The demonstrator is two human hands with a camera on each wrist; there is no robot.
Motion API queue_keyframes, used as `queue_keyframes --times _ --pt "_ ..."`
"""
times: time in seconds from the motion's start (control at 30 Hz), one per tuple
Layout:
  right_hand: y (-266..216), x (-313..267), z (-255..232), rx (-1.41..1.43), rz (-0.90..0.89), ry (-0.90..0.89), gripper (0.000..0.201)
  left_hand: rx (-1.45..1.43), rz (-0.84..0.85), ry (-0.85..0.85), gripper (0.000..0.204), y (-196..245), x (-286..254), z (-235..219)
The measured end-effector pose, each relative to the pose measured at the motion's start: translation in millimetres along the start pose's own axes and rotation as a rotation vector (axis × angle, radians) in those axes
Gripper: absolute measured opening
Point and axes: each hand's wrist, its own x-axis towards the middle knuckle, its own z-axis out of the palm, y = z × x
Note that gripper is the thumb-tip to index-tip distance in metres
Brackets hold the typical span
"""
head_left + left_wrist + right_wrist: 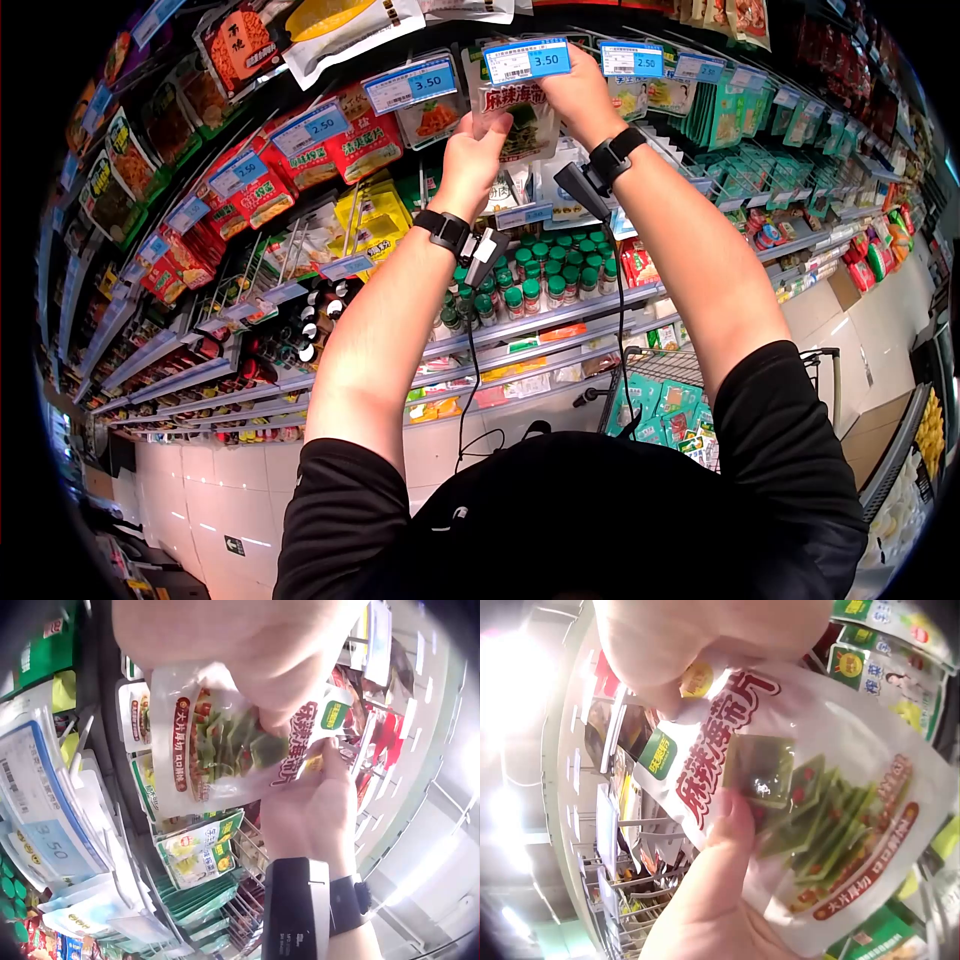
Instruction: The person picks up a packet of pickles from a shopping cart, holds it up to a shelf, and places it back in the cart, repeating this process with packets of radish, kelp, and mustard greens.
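Both hands hold a white plastic packet of spicy kelp slices [527,135], with red lettering and green pieces pictured on its front. My left hand [470,168] pinches its left side in the head view; in the right wrist view the left thumb [733,825] lies across the front of the packet [810,787]. My right hand [582,98] is higher up, its fingers partly hidden behind a blue-and-white price tag [527,62]. In the left wrist view the right hand [315,810] grips the packet's printed top end.
Hanging packets on wire hooks flank the hands, with red packets [268,190] to the left and green packets [728,112] to the right. Green-capped jars [540,280] stand on a shelf below. A shopping cart [680,368] holding green packets is at the lower right.
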Motion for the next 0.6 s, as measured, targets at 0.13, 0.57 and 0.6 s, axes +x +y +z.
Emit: queue_keyframes --times 0.13,0.57,0.6 --pt "-1 3 -1 -0.019 -0.035 -0.007 0.020 0.041 -0.037 0.001 0.033 6 0 0" --pt "19 -14 -6 -0.410 0.004 0.187 0.059 -0.238 -0.074 0.000 0.028 -24 32 0" --pt "19 -24 -8 -0.374 0.061 0.162 0.058 -0.225 -0.084 0.018 0.029 -29 39 0"
